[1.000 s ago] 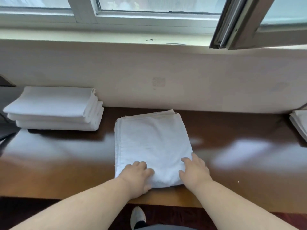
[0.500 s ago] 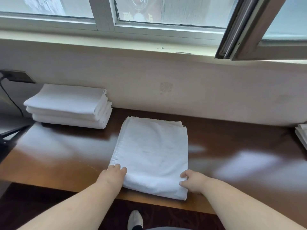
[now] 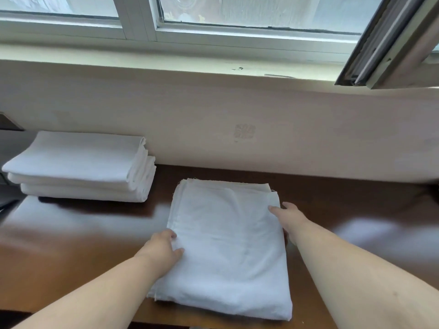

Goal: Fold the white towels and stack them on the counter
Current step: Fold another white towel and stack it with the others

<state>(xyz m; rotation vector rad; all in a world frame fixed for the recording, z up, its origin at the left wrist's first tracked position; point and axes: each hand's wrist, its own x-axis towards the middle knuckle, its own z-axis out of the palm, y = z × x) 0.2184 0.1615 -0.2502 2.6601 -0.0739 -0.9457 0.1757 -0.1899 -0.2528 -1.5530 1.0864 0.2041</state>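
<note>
- A glossy dark brown tabletop (image 3: 356, 210) is seen from above, set against a pale wall (image 3: 237, 110) under a window (image 3: 213, 20) with a white frame; an opened sash (image 3: 389, 41) juts in at the upper right.
- Pale reflections of the window light are spread across the tabletop on both sides.
- A folded white towel (image 3: 228, 248) is laid flat in the middle of the tabletop, its near edge close to the front edge of the tabletop, its far edge short of the wall.
- The left hand (image 3: 164, 248) is placed at the left edge of the folded white towel, about halfway along it; its thumb is laid on top of the cloth and its fingers (image 3: 171, 234) are curled at the edge, so the edge appears to be pinched.
- The right hand (image 3: 289, 217) is set against the right edge of the towel, nearer its far corner; its fingers (image 3: 273, 208) are held straight and slightly apart, with one fingertip on the cloth and nothing gripped.
- Both bare forearms are stretched in from the lower corners of the view.
- A stack of folded towels (image 3: 80, 167), three layers high, is kept at the far left of the tabletop against the wall, well apart from the towel being handled.
</note>
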